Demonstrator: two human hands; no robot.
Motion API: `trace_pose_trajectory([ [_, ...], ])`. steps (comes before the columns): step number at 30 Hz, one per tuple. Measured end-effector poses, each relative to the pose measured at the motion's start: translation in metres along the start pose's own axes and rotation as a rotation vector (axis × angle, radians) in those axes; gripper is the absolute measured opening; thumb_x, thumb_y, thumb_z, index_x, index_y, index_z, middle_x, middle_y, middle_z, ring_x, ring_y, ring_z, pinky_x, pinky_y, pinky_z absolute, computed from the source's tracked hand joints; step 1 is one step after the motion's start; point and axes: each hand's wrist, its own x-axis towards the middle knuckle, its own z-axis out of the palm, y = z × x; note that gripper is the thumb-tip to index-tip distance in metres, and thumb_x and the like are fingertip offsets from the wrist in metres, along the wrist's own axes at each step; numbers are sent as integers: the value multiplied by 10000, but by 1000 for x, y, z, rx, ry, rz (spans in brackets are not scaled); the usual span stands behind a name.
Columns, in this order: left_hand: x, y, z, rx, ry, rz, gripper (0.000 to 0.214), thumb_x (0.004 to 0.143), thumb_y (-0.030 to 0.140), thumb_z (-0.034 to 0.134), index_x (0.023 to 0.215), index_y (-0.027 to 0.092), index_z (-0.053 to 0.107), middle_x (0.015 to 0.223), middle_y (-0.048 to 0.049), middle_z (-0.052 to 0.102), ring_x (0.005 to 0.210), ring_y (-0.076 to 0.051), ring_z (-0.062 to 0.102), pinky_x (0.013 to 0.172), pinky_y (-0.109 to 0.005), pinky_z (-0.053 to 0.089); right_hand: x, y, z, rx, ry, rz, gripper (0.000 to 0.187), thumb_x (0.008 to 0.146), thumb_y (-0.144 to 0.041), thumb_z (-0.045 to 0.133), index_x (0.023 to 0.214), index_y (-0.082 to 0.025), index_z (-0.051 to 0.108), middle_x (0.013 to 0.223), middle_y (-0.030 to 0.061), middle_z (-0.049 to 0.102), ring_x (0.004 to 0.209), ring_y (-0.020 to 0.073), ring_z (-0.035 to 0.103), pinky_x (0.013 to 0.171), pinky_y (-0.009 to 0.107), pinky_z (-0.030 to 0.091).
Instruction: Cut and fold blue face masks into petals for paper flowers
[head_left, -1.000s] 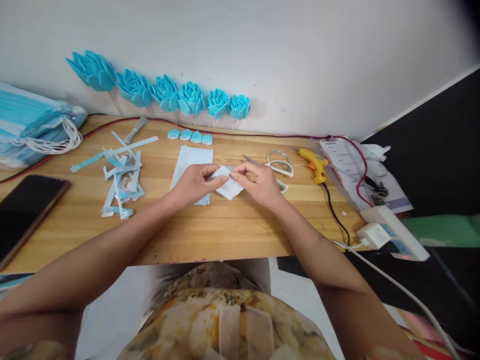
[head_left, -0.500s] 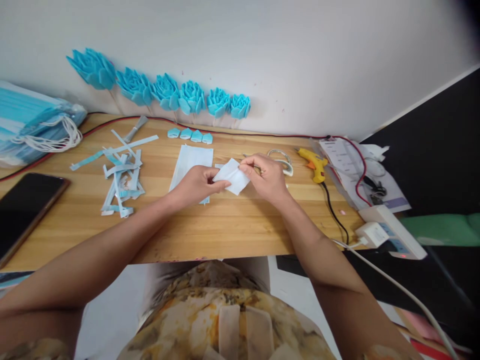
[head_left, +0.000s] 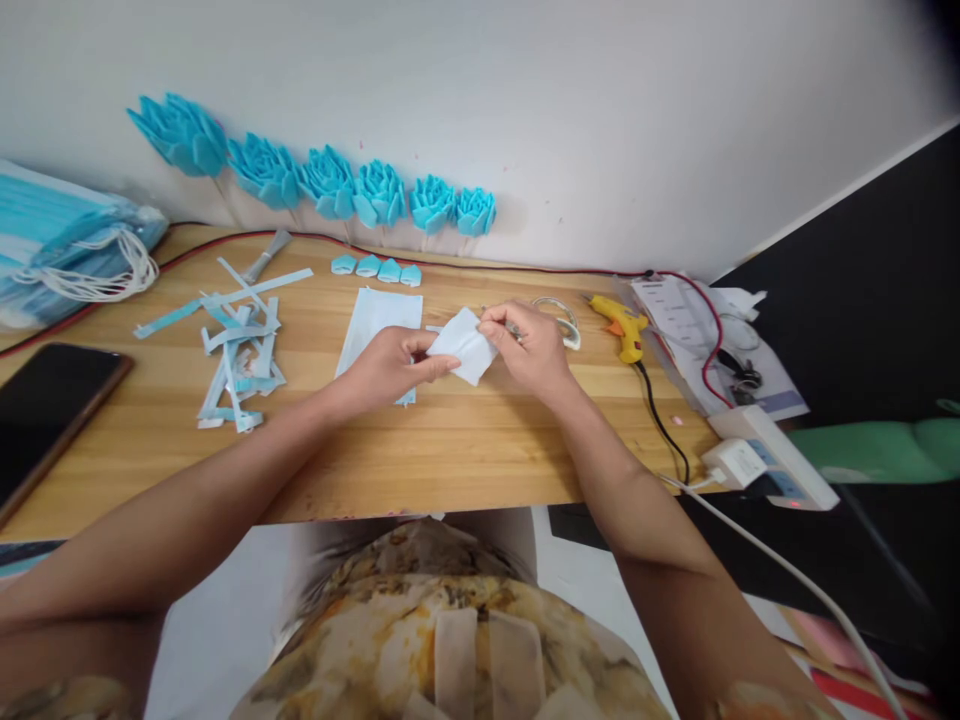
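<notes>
A small pale square of mask fabric [head_left: 466, 345] is held above the table between my two hands. My left hand [head_left: 397, 365] pinches its left edge, thumb on top. At its upper right corner, my right hand [head_left: 525, 340] grips it between thumb and fingers. Partly under my left hand lies a larger pale mask sheet [head_left: 382, 310]. What looks like scissors with pale loop handles [head_left: 571, 333] lies behind my right hand, which hides their middle. Several small folded blue petals [head_left: 388, 270] sit in a row beyond the sheet.
Blue fabric flowers [head_left: 380, 193] on sticks lean along the wall. Cut strips [head_left: 240, 360], a phone [head_left: 52, 420] and a bag of masks [head_left: 67, 235] are at left. At right lie a yellow glue gun [head_left: 622, 325], papers [head_left: 675, 310] and a power strip [head_left: 806, 465].
The fabric square has turned slightly in my fingers, with both hands keeping their hold. The whole view has shifted a little.
</notes>
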Motion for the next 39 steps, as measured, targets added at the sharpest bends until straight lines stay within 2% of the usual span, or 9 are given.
trace_pose_trajectory([
  [4, 1, -3, -5, -21, 170, 51, 261, 899, 405, 621, 895, 173, 741, 854, -42, 750, 808, -168, 664, 753, -277, 500, 7, 21, -16, 193, 212, 146, 206, 905, -385, 611, 795, -212, 623, 678, -28, 580, 596, 116, 505, 600, 268, 425],
  [7, 4, -14, -4, 122, 242, 133, 251, 932, 325, 580, 1070, 197, 747, 1086, -76, 769, 1008, -207, 692, 896, -339, 524, 11, 33, -27, 281, 274, 191, 240, 883, -437, 643, 788, -218, 612, 660, -38, 546, 566, 103, 477, 554, 253, 415],
  [13, 6, -37, 8, 533, 50, 413, 257, 956, 238, 526, 1043, 171, 758, 1183, -117, 746, 1109, -270, 679, 1004, -475, 508, 10, 25, -31, 305, 119, 189, 301, 872, -520, 652, 854, -222, 612, 762, -7, 621, 686, 139, 590, 657, 289, 512],
  [19, 1, -24, 9, 692, -186, 367, 242, 951, 222, 511, 976, 170, 747, 1246, -123, 701, 1131, -288, 633, 970, -460, 508, 4, 16, -16, 309, -71, 185, 318, 893, -533, 596, 873, -216, 588, 717, -5, 562, 635, 137, 534, 591, 271, 452],
  [24, -2, -10, 7, 791, -316, 258, 199, 914, 245, 559, 954, 151, 730, 955, -134, 723, 1019, -321, 623, 893, -466, 505, 3, 13, 12, 261, -288, 251, 190, 935, -380, 532, 916, -209, 614, 734, -10, 618, 615, 132, 536, 598, 261, 423],
  [28, -7, -6, 8, 857, -373, 290, 228, 918, 247, 564, 1068, 135, 696, 1146, -158, 678, 1122, -335, 585, 942, -487, 488, 6, 18, 28, 24, -297, 218, 134, 909, -247, 544, 840, -189, 642, 799, 13, 682, 716, 148, 562, 703, 273, 404],
  [32, -10, -6, 9, 872, -383, 323, 245, 907, 254, 590, 1103, 141, 686, 1274, -172, 626, 1207, -349, 548, 961, -497, 484, 6, 22, 34, -31, -292, 185, 156, 914, -225, 522, 838, -189, 653, 834, 26, 704, 761, 159, 580, 749, 277, 401],
  [36, -11, -8, 9, 872, -388, 316, 263, 897, 275, 621, 1117, 145, 681, 1241, -169, 639, 1189, -335, 563, 976, -478, 481, 5, 24, 30, 14, -281, 200, 159, 915, -266, 523, 838, -193, 642, 810, 19, 680, 726, 154, 558, 712, 276, 401],
  [39, -14, -11, 11, 866, -383, 313, 315, 885, 291, 654, 1155, 130, 669, 1286, -191, 623, 1221, -348, 561, 997, -480, 472, 6, 29, 21, 201, -254, 276, 179, 904, -367, 552, 875, -207, 626, 756, -5, 628, 635, 137, 515, 623, 265, 398],
])
